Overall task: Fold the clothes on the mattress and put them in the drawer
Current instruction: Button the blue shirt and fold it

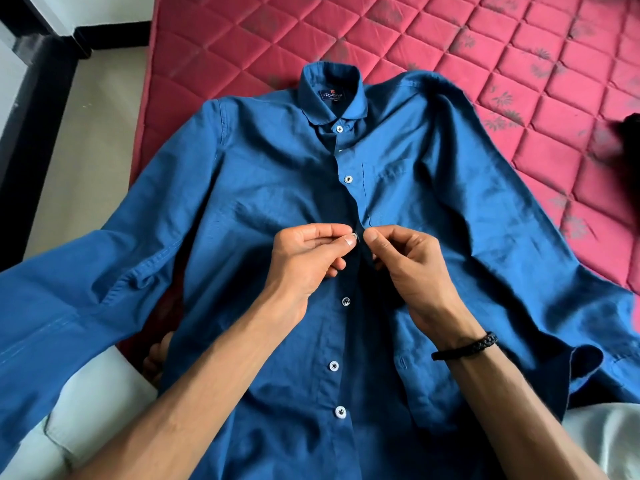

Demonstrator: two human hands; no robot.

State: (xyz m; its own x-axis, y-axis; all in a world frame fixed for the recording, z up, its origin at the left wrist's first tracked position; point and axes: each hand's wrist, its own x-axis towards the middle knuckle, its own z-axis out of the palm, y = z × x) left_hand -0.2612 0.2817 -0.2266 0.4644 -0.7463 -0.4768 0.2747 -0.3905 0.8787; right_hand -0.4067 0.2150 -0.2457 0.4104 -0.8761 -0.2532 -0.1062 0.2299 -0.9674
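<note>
Nearest the camera, both forearms reached over a blue shirt [270,188] spread front-up on a red quilted mattress [485,64]. At its placket, the left hand [308,261] pinched a white button [354,236] between thumb and forefinger, while the right hand [412,265], a black braided bracelet [465,346] on its wrist, pinched the facing cloth edge. Farther off, the collar [330,88] lay buttoned.

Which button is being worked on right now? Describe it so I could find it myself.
On the red quilted mattress lies a blue shirt, front up, with white buttons down its middle. The third button below the collar is the one: only it is pinched by the left hand, the right hand gripping the cloth beside it.
</note>
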